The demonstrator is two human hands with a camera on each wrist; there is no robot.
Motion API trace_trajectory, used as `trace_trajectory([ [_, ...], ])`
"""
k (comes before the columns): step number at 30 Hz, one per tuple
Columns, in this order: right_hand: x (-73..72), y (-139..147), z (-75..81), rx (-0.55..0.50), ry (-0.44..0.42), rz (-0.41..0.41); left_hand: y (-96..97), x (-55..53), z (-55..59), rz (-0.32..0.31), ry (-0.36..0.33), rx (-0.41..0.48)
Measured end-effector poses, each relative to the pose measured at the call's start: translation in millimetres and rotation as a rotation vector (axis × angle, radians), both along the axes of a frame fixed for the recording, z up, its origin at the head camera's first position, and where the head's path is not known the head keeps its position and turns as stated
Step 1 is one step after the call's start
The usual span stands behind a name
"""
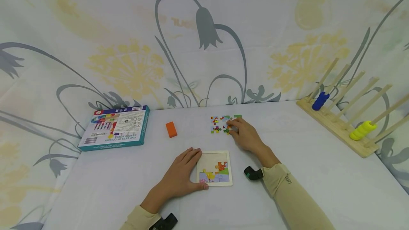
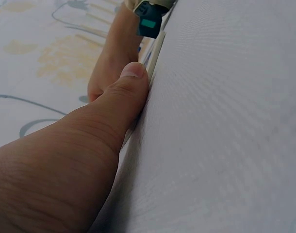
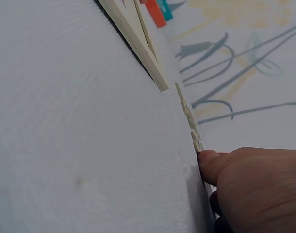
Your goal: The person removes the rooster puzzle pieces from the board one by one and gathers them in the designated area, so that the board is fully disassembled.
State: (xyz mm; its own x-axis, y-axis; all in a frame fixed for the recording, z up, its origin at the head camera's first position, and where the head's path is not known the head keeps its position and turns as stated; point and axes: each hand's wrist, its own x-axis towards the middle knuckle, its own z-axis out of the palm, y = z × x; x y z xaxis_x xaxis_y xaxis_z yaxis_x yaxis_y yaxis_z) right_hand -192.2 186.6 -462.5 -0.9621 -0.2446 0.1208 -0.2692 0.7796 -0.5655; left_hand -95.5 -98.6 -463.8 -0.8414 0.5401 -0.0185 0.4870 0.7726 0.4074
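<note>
A shallow wooden puzzle tray (image 1: 230, 173) lies on the table with several joined picture pieces (image 1: 214, 176) along its bottom and right side. My left hand (image 1: 180, 175) rests at its left side, fingers extended toward the upper left corner and thumb along the lower edge. In the left wrist view the thumb (image 2: 123, 94) touches the tray's rim. Beyond the tray, my right hand (image 1: 247, 136) pinches a puzzle piece (image 1: 226, 130), largely covered by the fingers, among other loose pieces (image 1: 216, 125). In the right wrist view the thumb (image 3: 213, 162) meets a piece's edge.
An orange block (image 1: 171, 129) lies left of the loose pieces. Farther left is a flat teal-edged box (image 1: 115, 129). A wooden peg rack (image 1: 338, 129) with blue and yellow beads stands at the right. A flowered cloth (image 1: 204, 66) hangs behind the table.
</note>
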Motion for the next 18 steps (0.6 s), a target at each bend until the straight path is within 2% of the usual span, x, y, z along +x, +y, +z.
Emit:
trace_trajectory([
  [5, -0.7, 1.7, -3.3, -0.021, 0.002, -0.007, 0.4, -1.1, -1.5, 0.005, -0.006, -0.01],
  [10, 0.3, 4.3, -5.2, -0.092, -0.004, -0.036, 0.9, -1.5, -1.2, 0.007, -0.013, -0.017],
  [18, 6.3, 4.3, -9.8, -0.161, 0.028, -0.075, 0.1, -0.3, -0.4, -0.003, 0.008, 0.0],
])
